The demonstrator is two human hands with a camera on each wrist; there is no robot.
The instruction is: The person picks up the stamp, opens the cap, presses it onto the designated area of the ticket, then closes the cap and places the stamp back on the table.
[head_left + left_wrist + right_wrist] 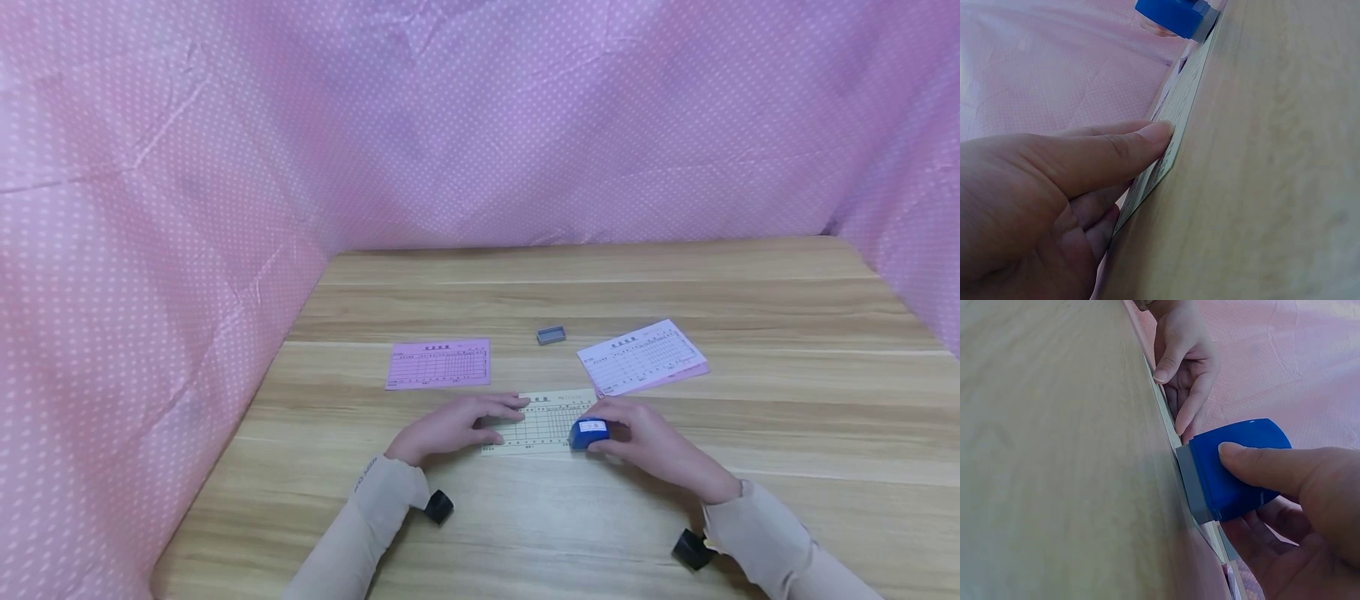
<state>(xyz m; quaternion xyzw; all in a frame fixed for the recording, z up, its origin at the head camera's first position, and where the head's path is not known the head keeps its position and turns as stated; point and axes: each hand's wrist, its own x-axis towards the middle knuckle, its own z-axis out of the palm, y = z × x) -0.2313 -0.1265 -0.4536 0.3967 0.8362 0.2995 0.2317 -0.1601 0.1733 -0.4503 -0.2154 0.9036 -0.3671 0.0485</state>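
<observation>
the right hand (651, 437) pinches a blue stamp (581, 437) between the thumb on its near side and the fingers on its far side, the grip only as wide as the stamp's body. the stamp is at the right end of a pale yellow slip (536, 429), with its grey base (1191, 484) down toward the printed grid and a white label (592, 426) on its top. the right wrist view is nearly edge-on, so i can't be sure whether the base sits flat on the paper or just above it.

the left hand (459, 422) rests on the left end of the same slip, fingers spread and fairly straight, thumb tip on the paper by the near edge; it has nothing in its grip.

a pink slip (438, 365) lies beyond the left hand. beyond the right hand, a white slip (641, 358) lies at a slant over another pink slip (682, 375), which shows along its near edge. a small grey box (551, 335) stands between these two groups, farther back on the wooden table (525, 533).

both arms have beige sleeves, with a black block (438, 507) by the left wrist and another black block (692, 550) by the right. pink dotted cloth (480, 125) hangs behind the table and along both sides.
</observation>
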